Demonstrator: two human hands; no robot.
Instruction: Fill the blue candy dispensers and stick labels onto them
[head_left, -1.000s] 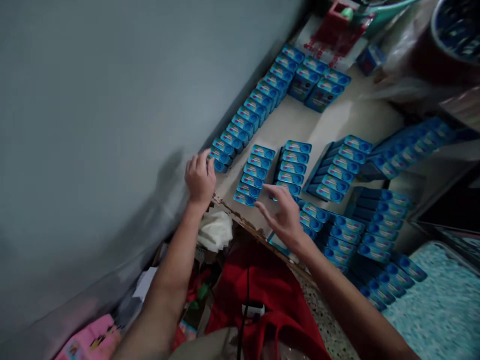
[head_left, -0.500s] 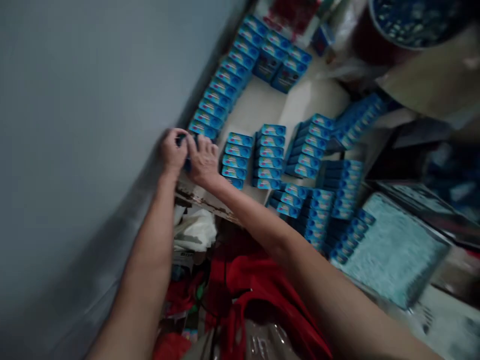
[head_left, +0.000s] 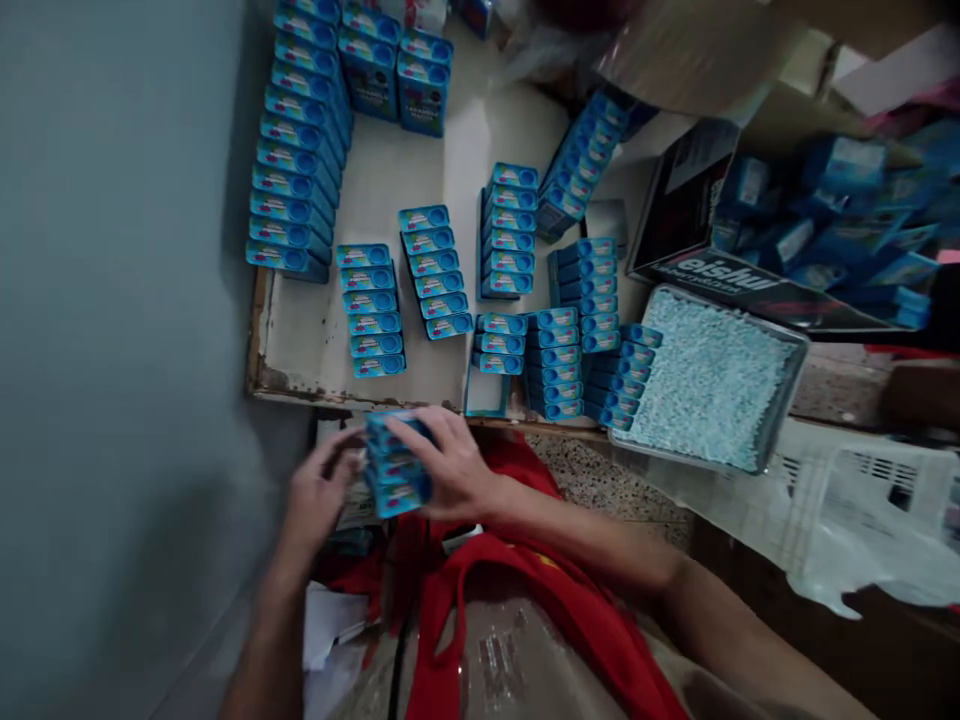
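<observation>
My right hand (head_left: 459,468) is closed around a short row of small blue boxes (head_left: 397,490), held in front of the table edge and slightly blurred. At the left side of these boxes is my left hand (head_left: 319,495), its fingers loosely curved and apart, the tips close to or touching the boxes. On the white tabletop (head_left: 405,165) beyond, more blue boxes stand in rows. The nearest row (head_left: 373,312) is just past my hands, and a long row (head_left: 289,160) runs along the wall side.
A grey wall (head_left: 120,250) bounds the left. To the right are a tray of pale blue granules (head_left: 712,385) and a black carton (head_left: 757,275) with blue packets in it. A white plastic crate (head_left: 825,500) stands at lower right. Red straps (head_left: 442,620) hang below me.
Both hands have come back from the wall-side end of the long row to the front of the table edge, bringing several blue boxes. The view has turned and shifted right.
</observation>
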